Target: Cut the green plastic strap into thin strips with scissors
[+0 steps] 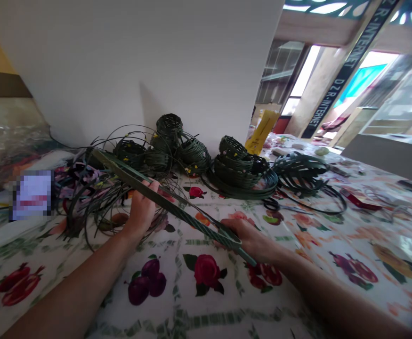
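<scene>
Fingers [150, 187], left hand [142, 209], right hand [250, 238], grip green strip [166, 207]; tip near woven basket [130, 153].

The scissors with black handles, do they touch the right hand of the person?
Apart. The head view shows the scissors lying on the floral tablecloth, with bare cloth between them and the right hand.

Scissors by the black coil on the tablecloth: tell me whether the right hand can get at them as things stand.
Probably yes, once it lets go. The right hand grips the end of a dark green woven strip, and the scissors lie just beyond it on the floral tablecloth, with nothing visibly in between.
</scene>
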The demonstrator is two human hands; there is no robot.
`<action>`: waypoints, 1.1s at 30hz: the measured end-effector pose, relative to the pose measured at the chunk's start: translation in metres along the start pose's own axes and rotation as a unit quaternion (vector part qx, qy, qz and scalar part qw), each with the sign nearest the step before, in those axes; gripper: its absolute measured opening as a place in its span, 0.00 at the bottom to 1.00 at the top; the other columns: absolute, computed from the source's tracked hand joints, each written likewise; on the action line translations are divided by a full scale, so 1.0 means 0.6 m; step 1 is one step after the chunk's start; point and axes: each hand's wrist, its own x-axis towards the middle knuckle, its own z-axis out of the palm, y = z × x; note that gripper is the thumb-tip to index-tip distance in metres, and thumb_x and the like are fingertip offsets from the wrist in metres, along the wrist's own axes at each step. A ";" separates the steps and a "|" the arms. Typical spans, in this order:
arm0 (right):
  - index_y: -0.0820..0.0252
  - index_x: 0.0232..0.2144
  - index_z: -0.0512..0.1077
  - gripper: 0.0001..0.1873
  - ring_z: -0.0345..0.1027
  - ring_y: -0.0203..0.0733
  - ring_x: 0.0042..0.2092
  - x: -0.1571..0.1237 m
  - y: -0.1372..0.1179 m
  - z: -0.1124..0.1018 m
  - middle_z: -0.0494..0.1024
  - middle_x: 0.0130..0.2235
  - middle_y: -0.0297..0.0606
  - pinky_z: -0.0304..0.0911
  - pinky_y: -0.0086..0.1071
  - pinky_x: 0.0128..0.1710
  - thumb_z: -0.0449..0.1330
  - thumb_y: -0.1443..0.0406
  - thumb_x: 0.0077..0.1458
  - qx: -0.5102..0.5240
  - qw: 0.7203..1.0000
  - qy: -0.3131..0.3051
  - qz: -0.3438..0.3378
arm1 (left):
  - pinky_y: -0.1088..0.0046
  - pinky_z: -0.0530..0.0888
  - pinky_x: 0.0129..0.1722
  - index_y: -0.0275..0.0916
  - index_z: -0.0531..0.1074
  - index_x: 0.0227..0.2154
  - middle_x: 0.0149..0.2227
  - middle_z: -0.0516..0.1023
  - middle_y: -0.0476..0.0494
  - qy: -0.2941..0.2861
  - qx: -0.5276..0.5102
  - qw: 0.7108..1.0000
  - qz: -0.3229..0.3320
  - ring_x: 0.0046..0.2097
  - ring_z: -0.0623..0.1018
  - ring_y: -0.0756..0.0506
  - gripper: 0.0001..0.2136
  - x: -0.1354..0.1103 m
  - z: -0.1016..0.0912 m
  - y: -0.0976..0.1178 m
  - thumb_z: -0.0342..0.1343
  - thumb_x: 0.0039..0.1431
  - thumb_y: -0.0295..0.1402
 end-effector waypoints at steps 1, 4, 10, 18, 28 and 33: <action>0.60 0.27 0.67 0.17 0.58 0.37 0.29 0.000 0.000 0.000 0.66 0.27 0.31 0.52 0.28 0.25 0.62 0.53 0.55 -0.004 1.000 -0.002 0.000 | 0.68 0.76 0.26 0.44 0.59 0.30 0.23 0.73 0.53 0.004 -0.024 1.000 -0.008 0.25 0.79 0.45 0.11 -0.001 0.001 0.003 0.48 0.59 0.45; 0.60 0.26 0.66 0.18 0.56 0.36 0.29 -0.001 0.001 0.001 0.64 0.26 0.30 0.51 0.28 0.25 0.61 0.53 0.55 -0.013 1.000 -0.004 0.002 | 0.67 0.76 0.26 0.44 0.60 0.29 0.21 0.73 0.54 0.014 -0.075 0.997 -0.024 0.25 0.79 0.44 0.10 -0.007 0.005 0.013 0.51 0.58 0.43; 0.60 0.26 0.63 0.17 0.55 0.34 0.28 -0.003 0.005 0.001 0.61 0.26 0.28 0.49 0.27 0.24 0.62 0.54 0.55 -0.018 1.000 -0.011 0.006 | 0.66 0.77 0.25 0.42 0.62 0.27 0.20 0.75 0.53 0.016 -0.105 0.994 -0.007 0.24 0.79 0.43 0.11 -0.016 0.008 0.022 0.53 0.58 0.42; 0.60 0.26 0.64 0.18 0.55 0.33 0.28 -0.004 0.003 0.000 0.62 0.25 0.27 0.50 0.26 0.24 0.61 0.53 0.55 -0.011 1.000 -0.021 0.005 | 0.67 0.77 0.26 0.43 0.63 0.29 0.21 0.76 0.51 0.019 -0.117 0.993 -0.020 0.23 0.79 0.43 0.09 -0.015 0.010 0.026 0.54 0.57 0.41; 0.61 0.28 0.68 0.20 0.57 0.34 0.28 -0.007 0.001 0.004 0.65 0.26 0.28 0.53 0.26 0.25 0.63 0.50 0.53 0.008 1.000 -0.011 0.011 | 0.66 0.78 0.30 0.43 0.64 0.30 0.23 0.76 0.51 -0.006 -0.094 0.995 0.009 0.25 0.80 0.43 0.09 -0.017 0.008 0.022 0.54 0.59 0.41; 0.61 0.27 0.67 0.21 0.56 0.33 0.27 -0.009 0.007 0.006 0.64 0.25 0.27 0.51 0.27 0.25 0.63 0.49 0.53 -0.003 1.000 -0.009 0.009 | 0.66 0.78 0.29 0.43 0.64 0.28 0.23 0.76 0.51 -0.008 -0.086 0.996 0.011 0.25 0.80 0.43 0.09 -0.018 0.008 0.022 0.54 0.59 0.40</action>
